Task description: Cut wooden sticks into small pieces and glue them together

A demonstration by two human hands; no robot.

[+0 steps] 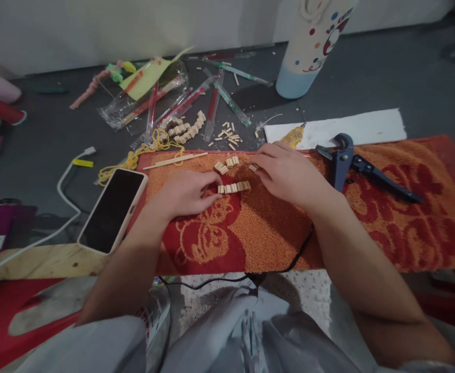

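Observation:
My left hand (190, 192) rests on the orange-and-red towel (274, 233), its thumb and index finger closed at the left end of a short row of small wooden stick pieces (235, 187). The row lies across the towel's red patch. To its upper right, the fingertips of my right hand (287, 168) pinch a small wooden piece (253, 167) just above the towel. Two small clusters of wooden pieces (232, 161) lie between my hands, behind the row. Longer thin wooden sticks (175, 161) lie beyond my left hand.
A phone (113, 210) lies left, by yellow cord (134, 158). Blue cutters (343, 160) lie right of my right hand. Behind are joined wooden pieces (190, 129), loose cut bits (229, 135), wrapped sticks (214, 103), white paper (351, 130) and a tall bottle (299, 67).

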